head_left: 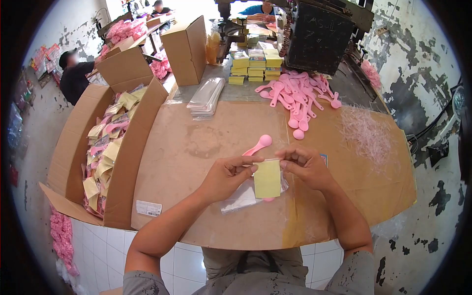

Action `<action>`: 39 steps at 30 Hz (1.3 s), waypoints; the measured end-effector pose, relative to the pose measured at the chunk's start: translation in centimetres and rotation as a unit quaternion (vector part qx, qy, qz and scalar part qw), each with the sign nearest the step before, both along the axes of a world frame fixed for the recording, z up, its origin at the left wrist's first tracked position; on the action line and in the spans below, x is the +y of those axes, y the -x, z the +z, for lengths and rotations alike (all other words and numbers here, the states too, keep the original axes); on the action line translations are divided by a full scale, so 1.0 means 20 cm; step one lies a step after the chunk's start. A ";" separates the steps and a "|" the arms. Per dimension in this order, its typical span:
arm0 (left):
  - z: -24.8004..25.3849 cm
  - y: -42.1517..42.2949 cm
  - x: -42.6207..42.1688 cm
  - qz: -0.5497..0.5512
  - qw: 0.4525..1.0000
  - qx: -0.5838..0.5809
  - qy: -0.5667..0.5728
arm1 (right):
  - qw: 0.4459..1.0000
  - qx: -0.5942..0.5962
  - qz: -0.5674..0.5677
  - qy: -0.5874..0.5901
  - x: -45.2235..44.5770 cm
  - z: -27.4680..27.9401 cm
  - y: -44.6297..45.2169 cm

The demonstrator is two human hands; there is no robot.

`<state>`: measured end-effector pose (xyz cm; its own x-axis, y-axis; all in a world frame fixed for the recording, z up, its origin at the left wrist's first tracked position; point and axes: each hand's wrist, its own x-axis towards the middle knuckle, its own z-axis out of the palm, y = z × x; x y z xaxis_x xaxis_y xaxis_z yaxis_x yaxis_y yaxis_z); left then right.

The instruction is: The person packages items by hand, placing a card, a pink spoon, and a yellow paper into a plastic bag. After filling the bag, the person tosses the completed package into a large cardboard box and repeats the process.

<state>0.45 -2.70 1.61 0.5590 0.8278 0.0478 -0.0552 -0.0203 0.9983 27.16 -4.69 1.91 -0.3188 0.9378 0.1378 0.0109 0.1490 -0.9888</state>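
Between my two hands is a clear plastic bag with a yellow card [267, 180] in it, its top edge pinched on both sides. My left hand [228, 176] grips the upper left corner, fingers closed. The fingers of my right hand [307, 168] are pressed together at the upper right corner. A pink round tip shows under the card's lower edge. Just above my left fingers, a pink spoon [260, 144] lies on the cardboard sheet [187, 169]. More clear bags [238, 199] lie flat beneath and beside the card.
An open carton [147, 115] of filled bags stands left. Behind are stacked clear bags [206, 96], card stacks [256, 61], a pink spoon pile [297, 96] and a black machine box [317, 37]. Plastic strips [366, 132] lie right. People [73, 78] are in the background.
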 end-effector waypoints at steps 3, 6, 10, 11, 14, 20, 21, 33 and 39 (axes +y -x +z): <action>-0.04 0.00 0.02 0.010 1.000 -0.014 -0.005 | 0.999 -0.027 0.023 0.010 -0.02 0.03 0.03; -0.03 -0.01 0.02 0.032 0.998 -0.056 -0.015 | 0.997 -0.056 0.042 0.017 -0.03 0.02 0.02; -0.01 -0.02 0.00 0.003 0.999 -0.012 -0.051 | 0.997 -0.079 0.016 -0.014 -0.04 0.05 0.03; -0.01 0.00 0.01 -0.030 0.997 0.041 -0.065 | 0.997 -0.068 -0.001 -0.041 -0.04 0.06 0.03; 0.04 0.06 0.04 -0.019 0.999 0.039 0.002 | 0.985 -0.098 -0.058 -0.131 -0.03 0.10 0.02; 0.21 0.19 0.14 0.254 0.845 -0.469 -0.039 | 0.917 -0.312 -0.163 -0.187 -0.01 0.25 -0.27; 0.21 0.18 0.14 0.253 0.834 -0.489 -0.043 | 0.902 -0.359 -0.164 -0.176 -0.01 0.23 -0.33; -0.07 0.03 0.07 0.006 0.901 0.263 -0.344 | 0.906 -0.394 -0.140 -0.057 -0.01 0.12 -0.48; -0.08 0.02 0.06 0.025 0.932 0.222 -0.284 | 0.900 -0.377 -0.187 -0.112 -0.01 0.09 -0.47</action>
<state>-0.03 -1.50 0.07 0.5899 0.7648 0.2592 0.3768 -0.5446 0.7493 36.53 -4.85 3.70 -0.0682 0.9745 0.2138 0.7575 0.1901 -0.6246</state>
